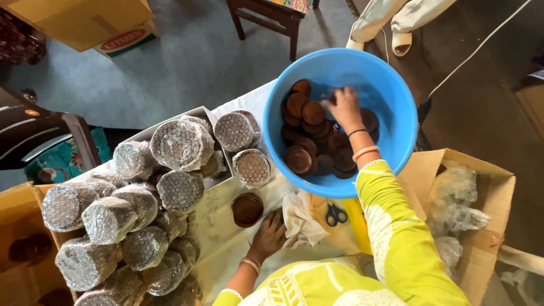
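On the cloth-covered desk [226, 238], many bubble-wrapped stacks [181, 144] lie finished; brown discs [298, 159] remain in the blue basin [391, 141]. The right hand [342, 106] grasps one disc; the left hand [268, 235] rests flat, released.

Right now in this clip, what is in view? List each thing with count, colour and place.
Round blue plastic tub: one, upper centre-right.
Brown round clay discs: many, loose inside the tub.
Bubble-wrapped cylindrical stacks: many, grey-brown, piled at left, some in a white box.
Small unwrapped stack of brown discs: one, on the table near the left hand.
Crumpled beige cloth: one, below the tub.
Scissors with blue handles: one pair, beside the cloth.
Open cardboard box with clear plastic wrap: one, right.
Dark wooden chair: one, top.
Left hand: flat on the table.
Right hand: in the tub, on the discs.
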